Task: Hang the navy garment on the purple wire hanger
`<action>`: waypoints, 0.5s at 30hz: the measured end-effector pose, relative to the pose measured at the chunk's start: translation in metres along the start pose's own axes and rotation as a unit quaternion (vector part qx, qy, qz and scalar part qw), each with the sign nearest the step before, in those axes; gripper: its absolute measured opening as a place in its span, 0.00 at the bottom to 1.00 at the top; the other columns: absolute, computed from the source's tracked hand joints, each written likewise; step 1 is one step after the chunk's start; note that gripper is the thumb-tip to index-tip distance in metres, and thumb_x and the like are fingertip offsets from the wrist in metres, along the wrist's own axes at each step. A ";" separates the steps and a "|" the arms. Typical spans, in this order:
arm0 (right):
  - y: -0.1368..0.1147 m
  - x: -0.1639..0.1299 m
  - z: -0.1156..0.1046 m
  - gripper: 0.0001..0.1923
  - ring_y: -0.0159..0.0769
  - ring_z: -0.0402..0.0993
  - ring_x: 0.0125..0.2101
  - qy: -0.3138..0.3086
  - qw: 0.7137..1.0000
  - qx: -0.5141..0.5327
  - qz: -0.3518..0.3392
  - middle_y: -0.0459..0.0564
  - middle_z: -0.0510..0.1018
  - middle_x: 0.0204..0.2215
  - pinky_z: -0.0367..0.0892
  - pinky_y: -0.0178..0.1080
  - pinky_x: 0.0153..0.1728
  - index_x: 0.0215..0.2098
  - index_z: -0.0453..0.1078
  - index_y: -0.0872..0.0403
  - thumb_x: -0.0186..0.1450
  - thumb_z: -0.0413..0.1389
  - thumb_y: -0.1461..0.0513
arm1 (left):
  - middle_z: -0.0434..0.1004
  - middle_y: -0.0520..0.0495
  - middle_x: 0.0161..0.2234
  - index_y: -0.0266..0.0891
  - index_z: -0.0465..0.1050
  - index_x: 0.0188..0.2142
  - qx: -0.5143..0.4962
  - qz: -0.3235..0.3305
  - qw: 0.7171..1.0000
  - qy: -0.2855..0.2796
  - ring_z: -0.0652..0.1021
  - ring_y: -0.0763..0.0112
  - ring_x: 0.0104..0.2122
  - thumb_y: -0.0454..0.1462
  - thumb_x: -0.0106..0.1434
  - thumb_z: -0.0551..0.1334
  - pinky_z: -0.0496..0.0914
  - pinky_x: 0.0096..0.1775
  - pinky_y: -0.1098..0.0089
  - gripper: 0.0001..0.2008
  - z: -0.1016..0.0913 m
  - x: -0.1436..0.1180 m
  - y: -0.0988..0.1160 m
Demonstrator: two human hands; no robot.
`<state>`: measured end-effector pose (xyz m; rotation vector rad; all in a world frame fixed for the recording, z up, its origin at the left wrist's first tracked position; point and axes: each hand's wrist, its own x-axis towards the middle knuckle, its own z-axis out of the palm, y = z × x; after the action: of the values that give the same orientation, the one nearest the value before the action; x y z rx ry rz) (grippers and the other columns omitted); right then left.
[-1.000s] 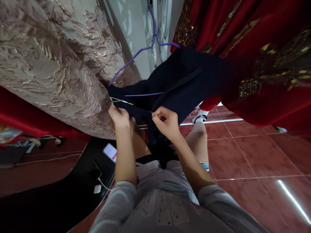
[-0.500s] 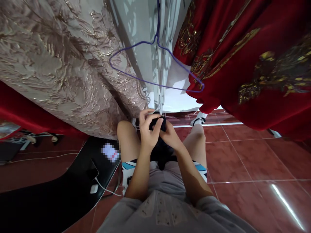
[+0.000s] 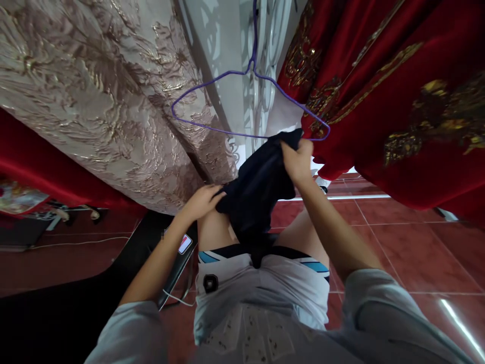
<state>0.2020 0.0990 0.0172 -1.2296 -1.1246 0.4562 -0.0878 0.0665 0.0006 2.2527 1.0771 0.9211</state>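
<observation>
Head view, near to far: white shorts [image 3: 261, 283] down at 6 o'clock, bare knees just past them. Left hand [image 3: 202, 199] sits at about 9 o'clock from center, fingers pinched shut on the lower corner of the dark navy garment [image 3: 255, 192], which drapes between the knees. Right hand [image 3: 299, 159] is up at roughly 1 o'clock, fist closed on the garment's top edge, touching the bottom bar of the purple hanger [image 3: 246, 101].

Half a second ago both hands were bunched together around a balled-up wad of the cloth and the hanger hung bare. Now they've split apart and the cloth is stretched out diagonally, top end right at the wire, so it looks like it's going onto the hanger.

Phone [image 3: 184, 243] on the black seat at 8 o'clock. Farther back: beige brocade fabric [image 3: 94, 91] at 10 o'clock, red embroidered garment [image 3: 397, 91] at 2 o'clock, red tiled floor [image 3: 397, 242].
</observation>
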 end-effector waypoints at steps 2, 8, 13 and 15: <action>0.000 -0.005 -0.014 0.16 0.35 0.70 0.28 0.032 0.999 0.000 -0.009 0.45 0.70 0.22 0.73 0.40 0.35 0.21 0.65 0.53 0.60 0.64 0.57 | 0.84 0.45 0.40 0.42 0.77 0.41 0.045 -0.006 0.999 -0.021 0.82 0.55 0.49 0.41 0.67 0.59 0.69 0.63 0.48 0.10 -0.023 0.007 -0.003; -0.024 -0.018 0.016 0.17 0.43 0.75 0.53 -0.171 0.984 0.041 -0.042 0.51 0.81 0.39 0.69 0.45 0.61 0.42 0.79 0.50 0.71 0.52 0.50 | 0.84 0.46 0.47 0.43 0.76 0.44 0.152 0.005 0.986 -0.068 0.81 0.58 0.54 0.33 0.64 0.51 0.54 0.71 0.43 0.16 -0.061 0.027 0.000; -0.004 0.001 0.057 0.15 0.43 0.77 0.46 -0.151 0.987 0.047 -0.043 0.51 0.81 0.36 0.74 0.46 0.53 0.36 0.76 0.51 0.67 0.55 0.50 | 0.83 0.45 0.50 0.42 0.77 0.42 0.209 0.059 0.968 -0.124 0.79 0.57 0.57 0.29 0.59 0.50 0.50 0.72 0.41 0.19 -0.061 0.030 0.006; 0.003 0.006 0.047 0.14 0.41 0.75 0.36 -0.091 0.995 -0.005 -0.044 0.49 0.77 0.29 0.75 0.45 0.44 0.29 0.72 0.52 0.64 0.59 0.51 | 0.84 0.42 0.48 0.41 0.78 0.38 0.256 0.043 0.957 -0.128 0.78 0.51 0.57 0.30 0.56 0.52 0.55 0.69 0.38 0.17 -0.069 0.027 -0.002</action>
<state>0.1647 0.1291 0.0133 -1.1603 -1.3314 0.5034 -0.1270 0.0982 0.0545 2.7589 1.2046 0.3844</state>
